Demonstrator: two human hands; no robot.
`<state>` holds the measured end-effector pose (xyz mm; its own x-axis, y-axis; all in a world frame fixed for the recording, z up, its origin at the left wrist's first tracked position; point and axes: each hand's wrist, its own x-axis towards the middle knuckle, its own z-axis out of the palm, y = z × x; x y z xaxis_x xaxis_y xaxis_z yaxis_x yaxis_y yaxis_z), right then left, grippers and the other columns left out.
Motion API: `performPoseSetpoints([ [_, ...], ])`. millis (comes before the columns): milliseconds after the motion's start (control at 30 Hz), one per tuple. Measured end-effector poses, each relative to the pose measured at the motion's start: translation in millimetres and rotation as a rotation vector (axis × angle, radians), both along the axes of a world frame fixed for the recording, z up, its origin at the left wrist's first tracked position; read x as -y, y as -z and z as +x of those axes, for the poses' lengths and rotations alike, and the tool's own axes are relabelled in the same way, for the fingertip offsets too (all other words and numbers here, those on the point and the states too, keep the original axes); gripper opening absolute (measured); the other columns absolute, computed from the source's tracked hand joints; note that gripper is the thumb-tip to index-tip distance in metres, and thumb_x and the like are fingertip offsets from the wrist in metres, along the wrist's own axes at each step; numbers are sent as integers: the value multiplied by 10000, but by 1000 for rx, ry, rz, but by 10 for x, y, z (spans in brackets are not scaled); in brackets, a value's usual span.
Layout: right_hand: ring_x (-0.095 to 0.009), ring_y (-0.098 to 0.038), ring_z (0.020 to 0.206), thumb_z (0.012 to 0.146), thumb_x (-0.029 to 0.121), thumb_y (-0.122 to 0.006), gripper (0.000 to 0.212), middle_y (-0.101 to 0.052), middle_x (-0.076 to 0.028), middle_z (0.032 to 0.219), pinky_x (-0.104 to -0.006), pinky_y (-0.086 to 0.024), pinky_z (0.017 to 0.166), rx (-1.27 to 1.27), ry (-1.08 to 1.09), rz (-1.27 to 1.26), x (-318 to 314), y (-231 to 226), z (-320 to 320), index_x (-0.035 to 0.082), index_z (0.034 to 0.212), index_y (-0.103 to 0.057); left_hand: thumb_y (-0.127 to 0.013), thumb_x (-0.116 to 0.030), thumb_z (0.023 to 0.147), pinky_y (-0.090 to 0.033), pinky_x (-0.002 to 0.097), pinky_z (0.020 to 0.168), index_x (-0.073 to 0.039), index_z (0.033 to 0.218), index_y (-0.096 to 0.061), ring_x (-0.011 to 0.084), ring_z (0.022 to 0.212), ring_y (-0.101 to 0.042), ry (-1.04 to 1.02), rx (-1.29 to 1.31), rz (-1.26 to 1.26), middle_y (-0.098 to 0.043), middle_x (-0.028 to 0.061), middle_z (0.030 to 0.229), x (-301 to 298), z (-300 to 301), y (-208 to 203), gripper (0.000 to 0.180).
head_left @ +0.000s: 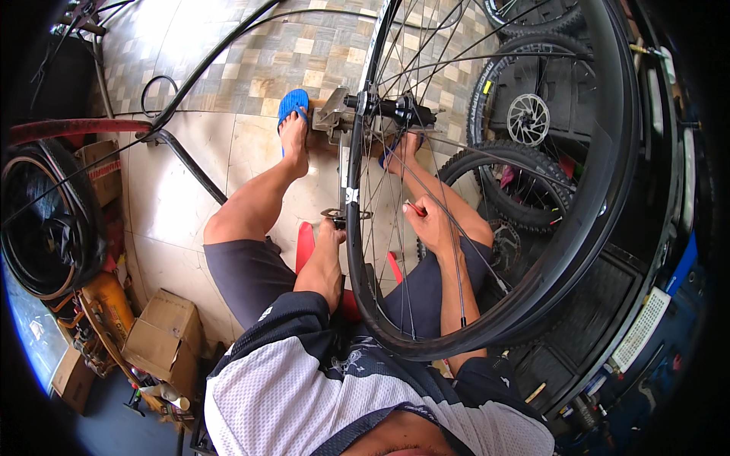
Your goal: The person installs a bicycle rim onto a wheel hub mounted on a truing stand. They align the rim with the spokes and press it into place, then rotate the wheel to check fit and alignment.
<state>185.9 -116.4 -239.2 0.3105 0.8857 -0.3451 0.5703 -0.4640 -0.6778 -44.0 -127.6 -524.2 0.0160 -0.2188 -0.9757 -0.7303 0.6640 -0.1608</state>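
A small red tool (416,209) is gripped in the closed right hand (433,224) among the spokes (426,190); the bicycle wheel (487,304) rim is touched by the left hand (328,232), its grasp unclear.

The wheel rim (608,190) is smooth black material with a dull sheen; its spokes (456,228) are thin bright metal wire. At the rim's centre, the hub (395,110) is dark metal, clamped in a grey metal stand (334,114). Left of the rim, the sandal (293,102) is matt blue rubber and the boxes (163,338) are plain brown cardboard. The floor (175,197) beneath is glossy pale tile.
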Motion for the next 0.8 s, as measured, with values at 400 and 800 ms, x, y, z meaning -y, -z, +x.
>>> performPoseSetpoints([
  [400,-228,-526,608,912,287,-747,343,-543,-113,667,-387,-437,605,-409,235,234,-7,-160,-105,15,784,-582,-624,-340,881,-583,510,871,-25,1185,-566,352,990,-672,24,-66,7,-662,195,1100,-66,-63,-63,442],
  [800,-406,-633,725,909,346,-711,364,-644,-188,739,-495,-466,653,25,-45,220,-28,-156,-33,23,810,-575,-653,-242,909,-539,413,927,39,1315,-565,284,1080,-647,949,-964,918,-631,188,1254,-961,33,-866,501],
])
